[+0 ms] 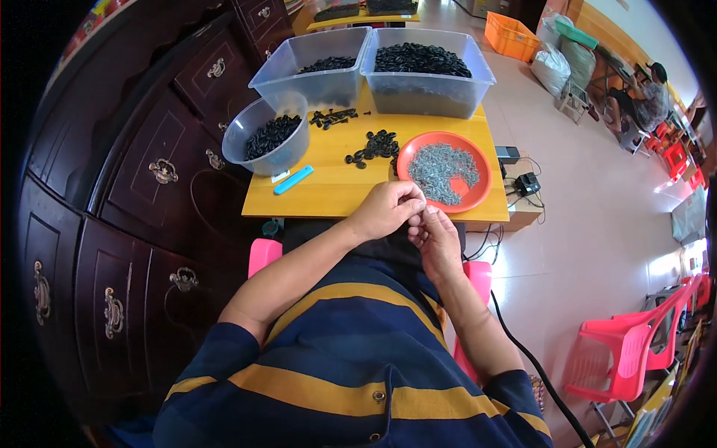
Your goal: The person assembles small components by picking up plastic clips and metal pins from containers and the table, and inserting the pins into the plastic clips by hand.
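Observation:
My left hand [385, 210] and my right hand [438, 240] meet in front of the table's near edge. The fingers of both are closed in a pinch, fingertips almost touching. Whatever lies between them is too small or hidden to make out. Just beyond the hands stands a round orange-red plate [482, 196] with a heap of small silver-grey metal pieces [441, 166], which look like screws. Left of the plate, a loose pile of small black rounded parts [379, 145] lies on the yellow table [336, 196].
A round clear tub [240, 142] of black parts stands at the left, beside a blue bar-shaped tool [293, 180]. Two clear bins [314, 48] with black parts fill the table's back. Dark drawers [153, 172] rise at left; pink chairs [616, 351] and a seated person [648, 101] are at right.

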A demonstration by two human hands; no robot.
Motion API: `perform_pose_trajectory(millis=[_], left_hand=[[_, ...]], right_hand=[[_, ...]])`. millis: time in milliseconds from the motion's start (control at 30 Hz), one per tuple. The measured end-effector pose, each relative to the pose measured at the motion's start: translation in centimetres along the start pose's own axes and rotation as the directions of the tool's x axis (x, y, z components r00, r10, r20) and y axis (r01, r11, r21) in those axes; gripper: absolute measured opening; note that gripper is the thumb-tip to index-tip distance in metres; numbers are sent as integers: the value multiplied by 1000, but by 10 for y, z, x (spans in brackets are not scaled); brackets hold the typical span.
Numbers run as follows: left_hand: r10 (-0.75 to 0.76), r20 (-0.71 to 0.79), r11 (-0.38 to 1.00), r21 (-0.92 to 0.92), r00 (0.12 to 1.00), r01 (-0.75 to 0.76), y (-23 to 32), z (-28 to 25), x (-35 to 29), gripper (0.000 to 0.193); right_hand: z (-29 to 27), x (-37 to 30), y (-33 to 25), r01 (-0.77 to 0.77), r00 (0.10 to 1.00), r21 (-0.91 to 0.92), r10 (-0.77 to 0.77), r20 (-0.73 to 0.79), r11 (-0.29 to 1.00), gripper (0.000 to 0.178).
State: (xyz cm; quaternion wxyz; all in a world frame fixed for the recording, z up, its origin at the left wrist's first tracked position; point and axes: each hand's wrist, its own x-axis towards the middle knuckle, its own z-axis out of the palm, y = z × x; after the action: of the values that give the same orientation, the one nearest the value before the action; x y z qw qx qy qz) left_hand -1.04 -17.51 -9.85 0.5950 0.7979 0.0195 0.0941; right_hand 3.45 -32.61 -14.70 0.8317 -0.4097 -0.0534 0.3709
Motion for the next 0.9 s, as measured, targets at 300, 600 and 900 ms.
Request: perform_pose_trajectory(millis=[300, 600, 900], left_hand=[[24, -60, 995, 100, 998, -18, 7, -1, -15, 6], [-116, -16, 991, -67, 993, 115, -7, -6, -26, 7], [-284, 66, 946, -144, 956, 291, -13, -10, -31, 15]], right_hand=[[1, -1, 4, 35, 999, -130, -32, 23, 991, 21], [3, -2, 4, 49, 998, -288, -37, 49, 956, 18], [5, -2, 10, 207, 978, -421, -178, 107, 883, 19]])
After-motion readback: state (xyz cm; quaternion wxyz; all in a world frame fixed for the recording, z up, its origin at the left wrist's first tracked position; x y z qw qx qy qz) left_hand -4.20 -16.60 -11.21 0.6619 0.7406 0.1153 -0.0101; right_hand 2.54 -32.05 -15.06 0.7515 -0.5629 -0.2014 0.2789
